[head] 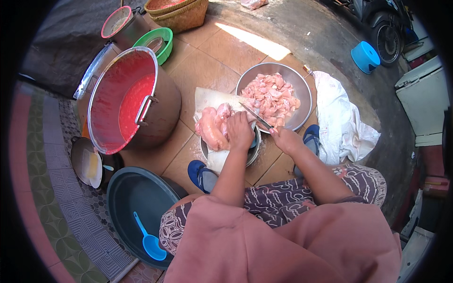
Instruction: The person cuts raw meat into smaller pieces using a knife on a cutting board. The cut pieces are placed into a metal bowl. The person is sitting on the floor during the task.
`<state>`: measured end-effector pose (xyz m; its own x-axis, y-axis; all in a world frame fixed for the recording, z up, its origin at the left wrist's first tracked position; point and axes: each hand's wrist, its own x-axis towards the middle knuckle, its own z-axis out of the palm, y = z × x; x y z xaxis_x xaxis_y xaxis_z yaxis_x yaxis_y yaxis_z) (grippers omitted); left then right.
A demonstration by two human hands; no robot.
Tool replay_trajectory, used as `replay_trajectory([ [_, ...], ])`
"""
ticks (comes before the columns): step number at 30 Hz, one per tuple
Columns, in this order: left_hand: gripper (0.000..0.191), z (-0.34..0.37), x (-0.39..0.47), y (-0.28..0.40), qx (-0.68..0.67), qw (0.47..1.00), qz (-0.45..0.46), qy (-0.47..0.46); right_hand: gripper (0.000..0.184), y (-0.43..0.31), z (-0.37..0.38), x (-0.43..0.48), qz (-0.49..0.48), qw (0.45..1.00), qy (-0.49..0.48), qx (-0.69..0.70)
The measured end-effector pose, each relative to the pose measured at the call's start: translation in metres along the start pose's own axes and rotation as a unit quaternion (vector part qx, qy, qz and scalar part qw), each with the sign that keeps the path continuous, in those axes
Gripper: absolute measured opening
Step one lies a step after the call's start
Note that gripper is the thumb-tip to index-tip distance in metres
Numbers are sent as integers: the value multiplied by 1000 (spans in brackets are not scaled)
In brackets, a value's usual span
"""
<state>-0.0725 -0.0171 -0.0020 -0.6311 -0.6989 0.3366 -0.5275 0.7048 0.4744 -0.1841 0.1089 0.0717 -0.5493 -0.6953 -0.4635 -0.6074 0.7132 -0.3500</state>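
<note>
My right hand point(285, 139) grips the handle of a kitchen knife point(255, 116), its blade pointing up and left over the edge of a pale cutting board point(212, 96). On the board, my left hand point(241, 130) presses down close to the blade, its fingertips partly hidden; what lies under them cannot be made out fully. Large pieces of raw chicken meat point(211, 129) lie just left of that hand. The board rests across a round metal vessel point(254, 155). Touching its far right side, a wide metal bowl point(305, 95) holds many small cut pieces of raw chicken point(272, 92).
A large metal pot point(166, 102) with red contents stands left. Nearer, a dark plastic tub point(118, 212) holds a blue dipper point(154, 247). A green basin point(170, 42) and woven baskets point(187, 17) stand beyond. A white sack point(339, 116) lies right, a blue container point(364, 58) farther off.
</note>
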Motion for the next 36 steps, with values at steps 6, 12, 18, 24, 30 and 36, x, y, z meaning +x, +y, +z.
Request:
replay_trajectory([
  [6, 35, -2, 2, -2, 27, 999, -8, -29, 47, -33, 7, 34, 10, 1000, -20, -1],
  [12, 25, -3, 10, 5, 46, 997, -34, -54, 47, -35, 11, 45, -8, 1000, 18, 4],
  [18, 23, 1, 4, -2, 58, 997, -56, -15, 47, 6, 2, -11, 38, 998, -13, -39],
  [24, 33, -11, 10, 5, 25, 997, -45, -52, 48, 28, -17, 27, 125, 989, 72, 10],
  [30, 57, -8, 24, 20, 13, 997, -78, -1, 55, 36, -22, 30, 85, 984, 53, 146],
  [36, 44, 4, 12, 3, -88, 995, -34, 23, 53, 9, -15, 13, -4, 1000, 0, 31],
])
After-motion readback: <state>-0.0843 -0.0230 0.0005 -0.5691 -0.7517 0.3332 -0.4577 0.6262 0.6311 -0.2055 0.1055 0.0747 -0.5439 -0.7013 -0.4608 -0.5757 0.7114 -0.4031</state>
